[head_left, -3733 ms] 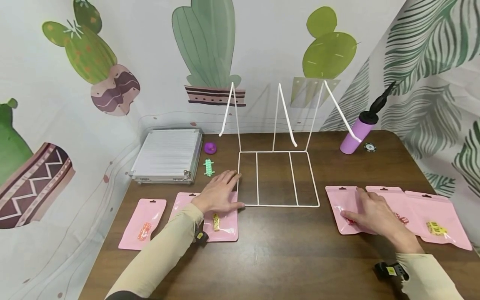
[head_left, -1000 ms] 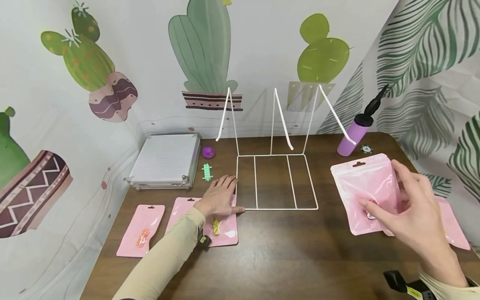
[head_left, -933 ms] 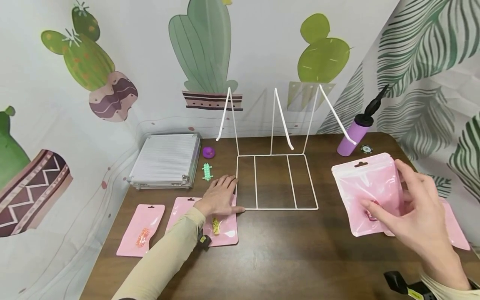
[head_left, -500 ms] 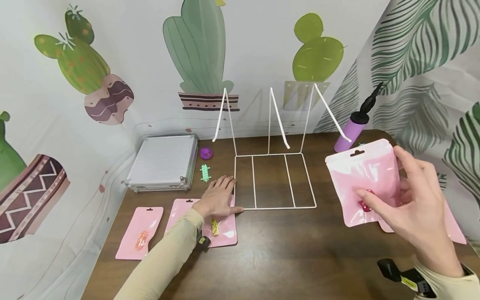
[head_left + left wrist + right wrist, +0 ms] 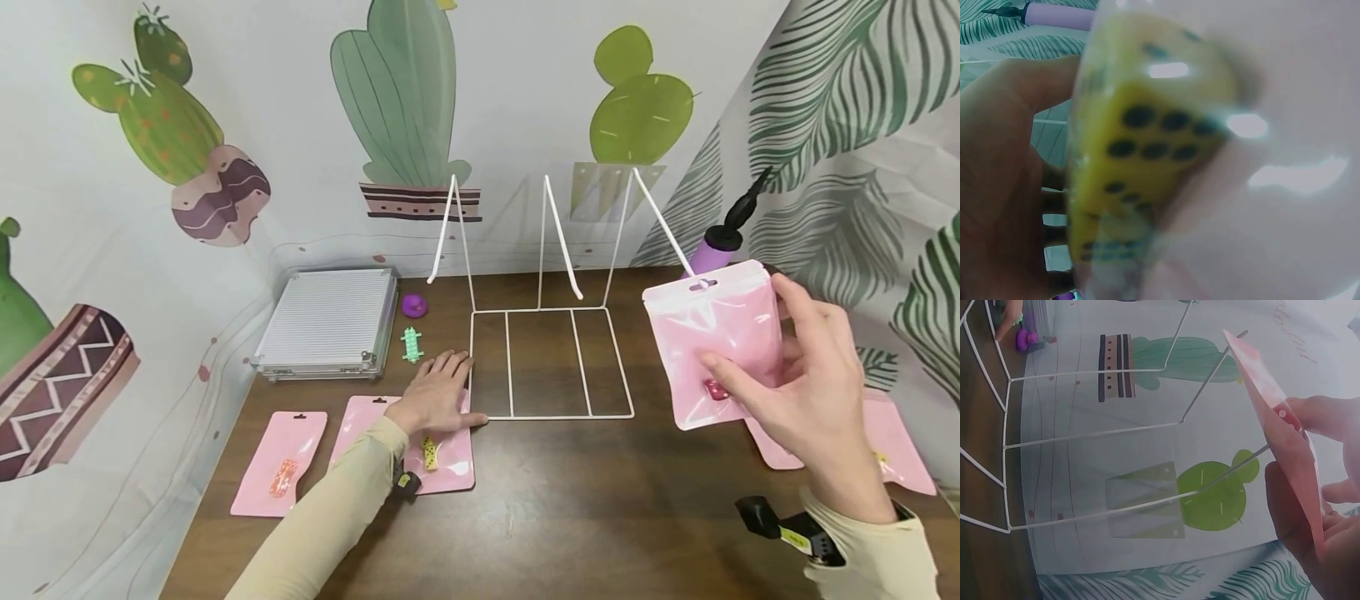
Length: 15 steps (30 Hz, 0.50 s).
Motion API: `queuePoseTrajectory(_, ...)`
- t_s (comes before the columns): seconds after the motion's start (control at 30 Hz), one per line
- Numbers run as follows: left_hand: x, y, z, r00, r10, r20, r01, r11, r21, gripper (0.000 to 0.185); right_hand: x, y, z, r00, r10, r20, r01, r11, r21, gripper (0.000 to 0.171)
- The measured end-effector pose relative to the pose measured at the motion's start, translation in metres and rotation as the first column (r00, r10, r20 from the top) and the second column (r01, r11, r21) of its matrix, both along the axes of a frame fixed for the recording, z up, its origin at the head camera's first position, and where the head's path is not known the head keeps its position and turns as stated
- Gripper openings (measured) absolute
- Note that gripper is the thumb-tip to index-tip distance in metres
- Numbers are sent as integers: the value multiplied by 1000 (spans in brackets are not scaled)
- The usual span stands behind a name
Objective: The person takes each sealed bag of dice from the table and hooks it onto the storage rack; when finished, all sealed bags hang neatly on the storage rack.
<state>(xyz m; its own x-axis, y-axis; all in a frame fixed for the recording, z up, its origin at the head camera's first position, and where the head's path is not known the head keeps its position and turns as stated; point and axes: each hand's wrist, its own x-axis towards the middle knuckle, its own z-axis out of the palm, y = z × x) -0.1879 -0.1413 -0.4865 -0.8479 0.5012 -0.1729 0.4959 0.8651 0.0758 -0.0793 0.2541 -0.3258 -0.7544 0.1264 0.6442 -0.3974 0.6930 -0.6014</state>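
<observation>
My right hand (image 5: 813, 392) pinches a pink zip pouch (image 5: 712, 325) with red dice inside, thumb in front and fingers behind. The pouch is raised, its hanging hole at the tip of the right hook of a white wire rack (image 5: 558, 417). Whether the tip has passed through the hole I cannot tell. In the right wrist view the pouch (image 5: 1294, 456) is seen nearly edge-on by that hook. My left hand (image 5: 435, 396) rests, fingers extended, at the rack base's left corner, over pink packaging (image 5: 450, 477). Yellow dice (image 5: 1147, 131) in it fill much of the left wrist view.
A pink pouch (image 5: 258, 479) lies at far left; more pink pouches (image 5: 896, 450) lie at right, partly behind my right hand. A silver case (image 5: 330, 317), purple ring-shaped item (image 5: 414, 306) and green toy (image 5: 412, 344) sit at back left. A purple pump (image 5: 708, 257) stands behind the raised pouch.
My right hand has taken the pouch with red dice off the table, lifted it, and brought it up and left to the right hook. The left hand has stayed at the rack's base.
</observation>
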Motion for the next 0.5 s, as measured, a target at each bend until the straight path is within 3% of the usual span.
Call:
queuePoseTrajectory(0.3, -1, -1, -2, 1000, -1, -3, 1, 1000, -4, 107, 0, -9, 2, 999, -32, 7, 32, 999, 13, 101)
queuePoseTrajectory(0.5, -1, -1, -2, 1000, -1, 0, 1, 1000, -8, 108, -5, -4, -5, 999, -13, 34, 14, 1000, -4, 103)
